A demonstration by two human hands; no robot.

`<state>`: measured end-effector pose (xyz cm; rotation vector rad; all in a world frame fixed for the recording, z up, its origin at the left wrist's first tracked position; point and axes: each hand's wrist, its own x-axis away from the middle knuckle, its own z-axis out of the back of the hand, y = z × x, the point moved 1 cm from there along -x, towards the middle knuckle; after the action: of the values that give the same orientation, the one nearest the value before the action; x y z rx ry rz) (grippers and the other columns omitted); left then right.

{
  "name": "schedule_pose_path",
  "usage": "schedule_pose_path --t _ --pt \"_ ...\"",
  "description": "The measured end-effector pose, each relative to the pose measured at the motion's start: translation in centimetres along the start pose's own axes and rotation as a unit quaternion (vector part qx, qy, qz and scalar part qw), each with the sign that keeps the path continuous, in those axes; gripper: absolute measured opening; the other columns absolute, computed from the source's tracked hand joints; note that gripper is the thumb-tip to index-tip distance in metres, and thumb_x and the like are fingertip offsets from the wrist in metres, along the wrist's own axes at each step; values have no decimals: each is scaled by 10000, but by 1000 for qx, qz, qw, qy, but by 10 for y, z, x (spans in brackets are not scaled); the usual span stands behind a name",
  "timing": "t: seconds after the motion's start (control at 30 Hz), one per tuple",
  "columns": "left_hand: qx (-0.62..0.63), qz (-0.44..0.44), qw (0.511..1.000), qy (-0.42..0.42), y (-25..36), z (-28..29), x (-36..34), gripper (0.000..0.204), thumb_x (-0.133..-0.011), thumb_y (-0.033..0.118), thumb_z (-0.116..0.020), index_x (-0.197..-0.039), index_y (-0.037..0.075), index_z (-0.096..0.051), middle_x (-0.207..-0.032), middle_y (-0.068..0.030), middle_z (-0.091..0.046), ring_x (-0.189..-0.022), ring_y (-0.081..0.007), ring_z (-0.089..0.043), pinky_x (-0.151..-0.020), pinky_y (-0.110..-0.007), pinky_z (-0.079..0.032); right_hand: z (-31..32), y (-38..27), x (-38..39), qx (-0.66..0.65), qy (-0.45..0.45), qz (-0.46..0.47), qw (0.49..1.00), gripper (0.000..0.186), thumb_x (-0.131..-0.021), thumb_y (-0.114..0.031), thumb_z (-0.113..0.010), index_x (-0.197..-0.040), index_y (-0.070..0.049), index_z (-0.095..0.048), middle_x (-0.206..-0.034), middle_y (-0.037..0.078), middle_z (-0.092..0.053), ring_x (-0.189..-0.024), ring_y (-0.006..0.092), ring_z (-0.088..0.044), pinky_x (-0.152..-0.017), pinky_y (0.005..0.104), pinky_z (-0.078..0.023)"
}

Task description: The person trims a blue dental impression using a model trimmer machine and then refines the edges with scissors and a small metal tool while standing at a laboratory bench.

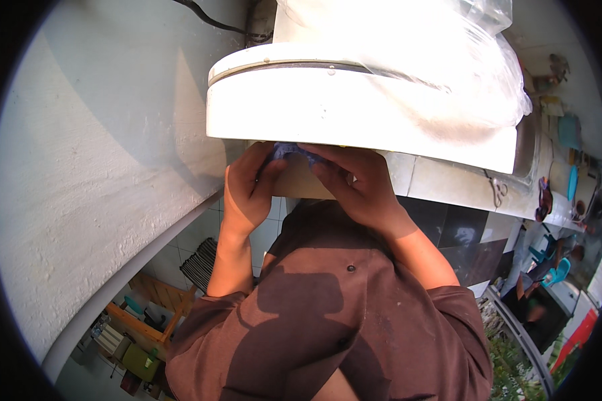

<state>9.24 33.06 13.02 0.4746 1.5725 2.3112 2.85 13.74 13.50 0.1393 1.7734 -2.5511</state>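
Observation:
Both my hands are raised in front of my chest, just under the lower edge of a large white appliance (pixel 354 107) with a domed lid. My left hand (pixel 247 190) and my right hand (pixel 354 184) pinch a small crumpled blue cloth (pixel 289 151) between their fingers. The cloth sits right against the appliance's underside, mostly hidden by my fingers. Behind my hands is a tan surface (pixel 301 182). A clear plastic bag (pixel 441 60) covers the appliance's top right.
A white rough wall (pixel 93 167) fills the left. A tiled counter (pixel 448 184) with scissors (pixel 498 190) runs right to a metal sink (pixel 528 144). Wooden crates (pixel 144 314) lie below left. Another person sits at the far right (pixel 548 264). A black cable (pixel 211 20) runs above.

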Motion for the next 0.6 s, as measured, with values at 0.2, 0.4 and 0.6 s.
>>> schedule_pose_path --t 0.2,0.4,0.6 --pt "86 43 995 23 3 -6 0 230 -909 31 -601 -1107 -80 -635 -879 -128 -697 -788 -124 -607 -711 -266 -494 -6 3 11 -168 62 -130 975 182 -905 -58 -688 -1058 21 -627 -842 93 -693 -759 114 -664 -618 227 -502" --pt "164 29 985 41 -1 -13 -4 228 -934 47 -610 -1125 -74 -646 -939 -81 -702 -847 -95 -589 -765 -240 -481 -7 0 7 -234 0 -236 943 187 -937 -94 -655 -1040 56 -612 -817 101 -677 -714 129 -651 -602 253 -507" --pt "174 53 980 74 5 -25 -8 209 -937 48 -636 -1098 -83 -655 -938 -67 -692 -843 -79 -578 -759 -229 -469 -16 4 2 -296 67 -231 925 212 -977 -154 -598 -880 30 -639 -714 65 -655 -608 104 -614 -549 255 -483"
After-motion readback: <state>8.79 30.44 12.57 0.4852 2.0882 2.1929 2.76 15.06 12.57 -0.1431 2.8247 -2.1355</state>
